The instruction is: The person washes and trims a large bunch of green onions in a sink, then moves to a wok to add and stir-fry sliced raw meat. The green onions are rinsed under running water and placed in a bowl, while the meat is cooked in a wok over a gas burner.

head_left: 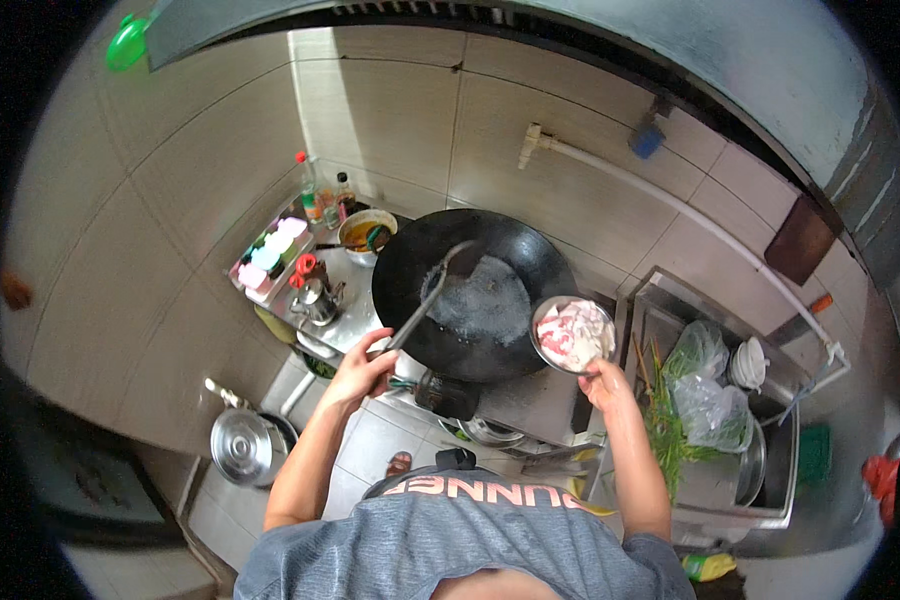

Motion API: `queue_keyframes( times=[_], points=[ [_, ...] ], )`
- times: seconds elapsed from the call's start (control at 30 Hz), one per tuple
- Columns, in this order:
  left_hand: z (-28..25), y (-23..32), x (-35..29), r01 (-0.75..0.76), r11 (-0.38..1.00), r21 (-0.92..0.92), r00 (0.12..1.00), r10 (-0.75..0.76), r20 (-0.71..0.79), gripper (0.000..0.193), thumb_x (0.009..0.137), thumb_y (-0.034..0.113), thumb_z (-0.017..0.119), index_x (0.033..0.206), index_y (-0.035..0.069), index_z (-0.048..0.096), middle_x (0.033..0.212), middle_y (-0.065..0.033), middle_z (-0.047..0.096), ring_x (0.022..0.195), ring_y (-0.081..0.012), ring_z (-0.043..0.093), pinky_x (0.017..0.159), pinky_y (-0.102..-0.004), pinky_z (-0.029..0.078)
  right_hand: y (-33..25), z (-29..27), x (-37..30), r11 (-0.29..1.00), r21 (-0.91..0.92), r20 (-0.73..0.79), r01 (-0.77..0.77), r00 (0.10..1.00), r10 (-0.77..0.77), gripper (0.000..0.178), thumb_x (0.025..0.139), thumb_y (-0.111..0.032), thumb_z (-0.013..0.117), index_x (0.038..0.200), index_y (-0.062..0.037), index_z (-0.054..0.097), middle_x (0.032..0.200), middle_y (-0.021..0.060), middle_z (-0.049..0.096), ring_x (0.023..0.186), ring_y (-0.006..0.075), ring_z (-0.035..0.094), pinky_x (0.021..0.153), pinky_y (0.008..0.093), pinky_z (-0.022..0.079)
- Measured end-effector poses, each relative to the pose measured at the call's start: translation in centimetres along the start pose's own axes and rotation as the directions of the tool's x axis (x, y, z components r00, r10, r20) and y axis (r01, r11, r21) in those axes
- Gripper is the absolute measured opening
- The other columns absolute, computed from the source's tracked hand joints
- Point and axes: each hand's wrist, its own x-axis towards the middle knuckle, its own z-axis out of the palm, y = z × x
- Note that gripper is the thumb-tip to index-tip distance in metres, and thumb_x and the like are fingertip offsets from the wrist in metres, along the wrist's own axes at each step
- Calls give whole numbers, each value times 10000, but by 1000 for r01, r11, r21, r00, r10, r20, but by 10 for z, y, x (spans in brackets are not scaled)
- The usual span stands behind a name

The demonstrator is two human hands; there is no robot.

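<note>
A large black wok (400,320) sits in front of me, with cloudy, bubbly liquid (490,300) in its bottom. My left hand (360,372) is closed around the handle of a long metal ladle (432,292). The ladle's dark head is inside the wok. At the wok's right rim, my right hand (602,385) grips the edge of a round metal bowl (550,362). Pale pink and white pieces of raw meat (575,332) fill this bowl, which looks slightly tilted. The wok's dark handle (445,395) points toward me.
Left of the wok, a steel counter holds a yellow-orange bowl (368,222), bottles (310,195), a metal pot (316,302) and a seasoning rack (270,255). To the right, a sink (782,470) holds greens (665,420), plastic bags (720,410) and white bowls (748,365). A lidded pot (245,447) stands lower left.
</note>
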Motion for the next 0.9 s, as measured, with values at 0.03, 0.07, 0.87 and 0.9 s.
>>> queue_keyframes(
  times=[0.03,0.07,0.87,0.9],
  points=[
    [-20,9,-2,-13,999,-46,997,16,71,547,868,112,636,1347,71,376,720,-46,564,482,-107,518,386,-235,352,10,-3,-8,999,44,-2,9,1000,-9,303,765,-38,545,1066,-11,533,962,88,592,714,192,578,540,296,541],
    [-38,17,-2,-30,998,-47,986,37,161,497,864,111,639,1314,79,431,729,-41,574,517,-136,551,422,-258,402,21,-6,-16,997,70,-31,27,999,-25,303,759,-34,550,1061,-19,543,941,86,598,722,190,576,544,292,532],
    [-60,116,203,-411,341,845,839,-222,497,452,778,104,588,1221,15,573,660,-113,610,429,-175,556,394,-317,446,182,-8,-186,954,266,-365,138,930,-33,386,715,-47,562,1100,-52,529,940,59,623,716,173,593,521,294,498],
    [-60,113,205,-382,359,851,848,-229,477,449,779,102,586,1220,17,574,650,-108,601,429,-173,556,393,-319,443,183,-11,-188,954,266,-383,138,923,-26,392,716,-48,559,1106,-51,527,942,60,623,716,174,593,522,294,497]
  ],
)
